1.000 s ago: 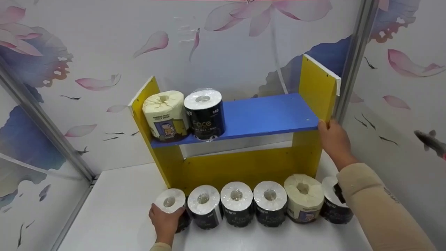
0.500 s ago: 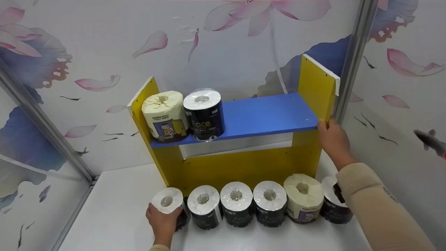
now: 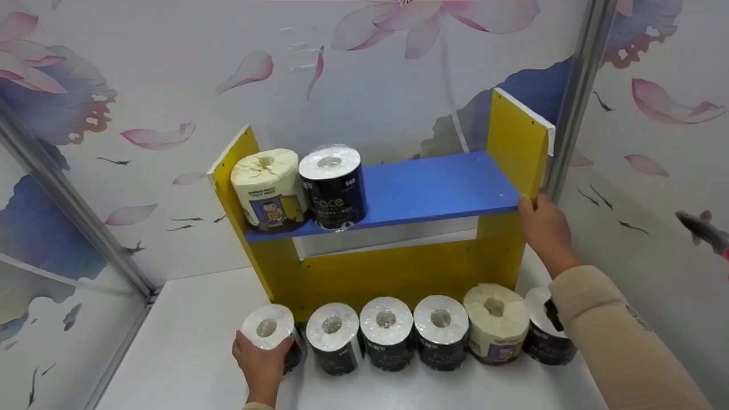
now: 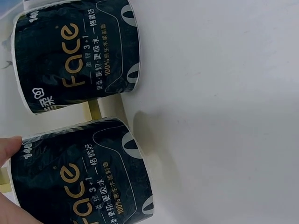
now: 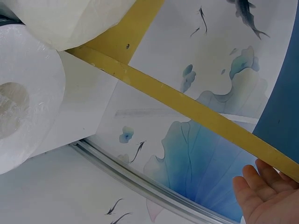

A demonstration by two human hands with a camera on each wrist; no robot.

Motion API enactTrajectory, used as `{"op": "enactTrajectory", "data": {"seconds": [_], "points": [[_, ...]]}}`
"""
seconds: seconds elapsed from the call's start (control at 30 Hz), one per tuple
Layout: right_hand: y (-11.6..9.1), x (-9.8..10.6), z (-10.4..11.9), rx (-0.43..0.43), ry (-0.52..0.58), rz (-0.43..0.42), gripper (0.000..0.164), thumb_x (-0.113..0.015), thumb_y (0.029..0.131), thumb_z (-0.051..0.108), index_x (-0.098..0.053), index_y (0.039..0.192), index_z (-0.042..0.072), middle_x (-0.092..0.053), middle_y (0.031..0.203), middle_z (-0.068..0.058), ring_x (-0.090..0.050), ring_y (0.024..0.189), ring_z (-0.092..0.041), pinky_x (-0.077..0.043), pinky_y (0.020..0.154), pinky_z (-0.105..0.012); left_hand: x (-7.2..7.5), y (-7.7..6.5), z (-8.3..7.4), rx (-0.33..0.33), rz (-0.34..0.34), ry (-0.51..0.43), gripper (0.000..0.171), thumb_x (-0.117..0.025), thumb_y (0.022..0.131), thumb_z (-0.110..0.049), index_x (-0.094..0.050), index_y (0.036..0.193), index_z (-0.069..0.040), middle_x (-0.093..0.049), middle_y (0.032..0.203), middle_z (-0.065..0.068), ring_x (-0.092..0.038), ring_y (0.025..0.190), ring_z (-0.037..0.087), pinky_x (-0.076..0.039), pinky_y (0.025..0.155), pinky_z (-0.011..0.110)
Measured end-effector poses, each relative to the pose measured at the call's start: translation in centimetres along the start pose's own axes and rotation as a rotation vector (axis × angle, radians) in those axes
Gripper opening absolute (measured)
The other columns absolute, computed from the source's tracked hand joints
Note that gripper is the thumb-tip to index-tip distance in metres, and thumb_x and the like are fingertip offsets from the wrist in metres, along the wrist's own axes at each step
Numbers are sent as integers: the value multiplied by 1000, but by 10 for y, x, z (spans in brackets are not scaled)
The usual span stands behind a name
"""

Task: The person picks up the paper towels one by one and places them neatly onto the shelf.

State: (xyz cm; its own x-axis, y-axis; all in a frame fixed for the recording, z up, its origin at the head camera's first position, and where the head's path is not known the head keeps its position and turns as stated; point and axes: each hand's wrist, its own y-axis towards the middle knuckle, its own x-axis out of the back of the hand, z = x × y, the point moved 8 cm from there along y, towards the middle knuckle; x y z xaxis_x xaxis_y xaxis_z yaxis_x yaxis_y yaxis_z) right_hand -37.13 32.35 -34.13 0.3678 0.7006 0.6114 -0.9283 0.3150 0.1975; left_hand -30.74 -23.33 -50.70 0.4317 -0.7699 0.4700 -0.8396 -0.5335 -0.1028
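Observation:
My left hand point(image 3: 260, 363) grips the leftmost dark-wrapped toilet paper roll point(image 3: 269, 314) of the front row, thumb and fingers around its sides. In the left wrist view this black "Face" roll point(image 4: 70, 186) is upright on the white surface, apart from the neighbouring roll point(image 4: 77, 51). My right hand point(image 3: 547, 233) holds the front edge of the right yellow side panel point(image 3: 519, 145) of a small shelf, level with its blue board point(image 3: 433, 185). Seen from the right wrist, the fingertips point(image 5: 250, 172) curl at the yellow edge point(image 5: 187, 109).
On the blue board's left end stand a cream-wrapped roll point(image 3: 267, 193) and a black roll point(image 3: 334, 191). Several more rolls line up before the shelf, among them a cream one point(image 3: 495, 319). Lotus-patterned walls point(image 3: 387, 97) enclose the white table point(image 3: 188, 353).
The left hand and its roll have shifted a little left and back, widening the gap to the neighbouring roll. The right hand stays on the side panel.

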Motion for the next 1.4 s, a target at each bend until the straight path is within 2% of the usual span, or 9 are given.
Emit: {"op": "enactTrajectory", "data": {"seconds": [0.2, 0.43, 0.9, 1.1, 1.2, 1.3, 1.4], "points": [[0, 2, 1, 10, -10, -10, 49, -21, 102, 46, -41, 98, 1, -42, 83, -15, -43, 76, -30, -35, 66, -39, 3, -2, -4, -33, 1, -15, 117, -78, 74, -15, 8, 150, 5, 1, 152, 31, -7, 141, 48, -16, 114, 55], [0, -2, -3, -31, 8, 9, 57, -22, 102, 49, -41, 114, -3, -44, 92, -16, -44, 84, -31, -37, 70, -39, 8, -5, -9, -45, -4, -16, 117, -79, 74, -15, 9, 150, 5, 1, 153, 31, -7, 141, 48, -16, 114, 55], [1, -2, -2, -32, 2, 5, 58, -21, 102, 48, -42, 115, -4, -45, 93, -17, -45, 86, -32, -38, 71, -41, 12, -14, -26, -89, -33, -53, 116, -79, 73, -11, 5, 152, 1, -1, 154, 28, -11, 141, 47, -20, 113, 55], [0, -1, -1, -26, 3, 4, 57, -21, 102, 49, -42, 113, -2, -44, 92, -16, -45, 85, -31, -38, 71, -41, 16, -19, -36, -147, -67, -49, 116, -80, 71, -9, 3, 152, 0, -4, 153, 27, -12, 141, 47, -21, 112, 56], [-1, 0, 0, -7, 0, -6, 53, -21, 102, 47, -42, 106, -2, -43, 88, -16, -44, 81, -31, -37, 69, -40, 18, -21, -40, -167, -81, -42, 115, -80, 71, -9, 2, 152, 1, -4, 153, 27, -13, 141, 47, -21, 112, 56], [-1, 1, 2, 12, -9, -17, 50, -21, 102, 45, -42, 99, -1, -43, 85, -16, -44, 78, -31, -36, 67, -40, 19, -23, -43, -180, -88, -33, 116, -80, 71, -10, 1, 152, 1, -5, 153, 27, -14, 140, 47, -22, 112, 56], [0, 1, 3, 14, -7, -18, 50, -21, 102, 45, -41, 100, -1, -42, 85, -16, -43, 78, -31, -35, 67, -40, 20, -25, -46, -182, -87, -33, 116, -80, 71, -10, 2, 152, 1, -5, 154, 26, -14, 140, 46, -22, 111, 56]]}}
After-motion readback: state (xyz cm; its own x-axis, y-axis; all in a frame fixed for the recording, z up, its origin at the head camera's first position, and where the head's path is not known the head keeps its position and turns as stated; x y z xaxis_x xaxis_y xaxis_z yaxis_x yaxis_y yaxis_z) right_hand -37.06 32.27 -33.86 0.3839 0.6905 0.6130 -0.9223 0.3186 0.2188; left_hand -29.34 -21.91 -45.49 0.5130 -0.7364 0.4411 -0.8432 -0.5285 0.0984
